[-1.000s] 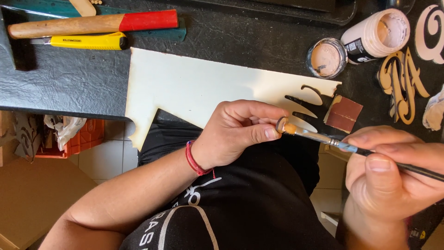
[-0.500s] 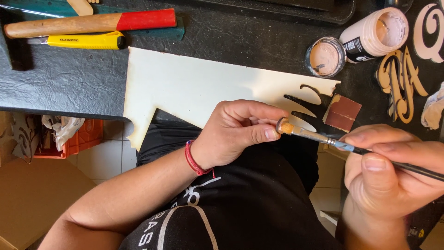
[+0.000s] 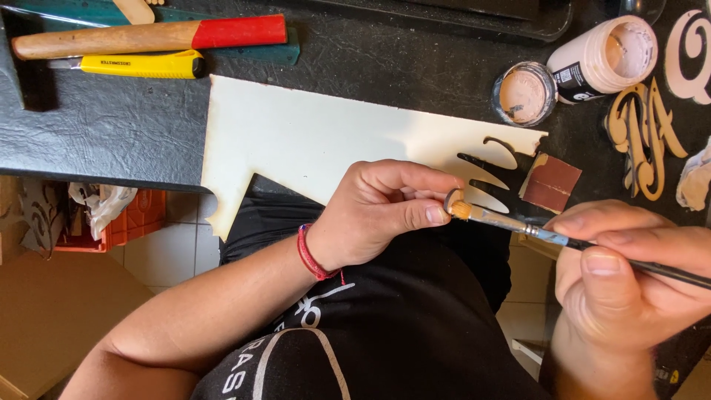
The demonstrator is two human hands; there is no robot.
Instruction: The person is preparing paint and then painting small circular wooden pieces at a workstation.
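Little has changed over the last second: the left hand (image 3: 378, 215) still pinches a small wooden piece (image 3: 452, 201) near the counter (image 3: 111, 133) edge, and the right hand (image 3: 629, 274) still grips the paintbrush (image 3: 518, 226), bristles touching it.

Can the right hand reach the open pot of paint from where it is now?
Probably yes. The right hand, holding the brush, lies just below the open paint pot; only the brown sanding block and bare tabletop lie between.

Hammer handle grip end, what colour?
Red, on the wooden hammer handle; head view, top left.
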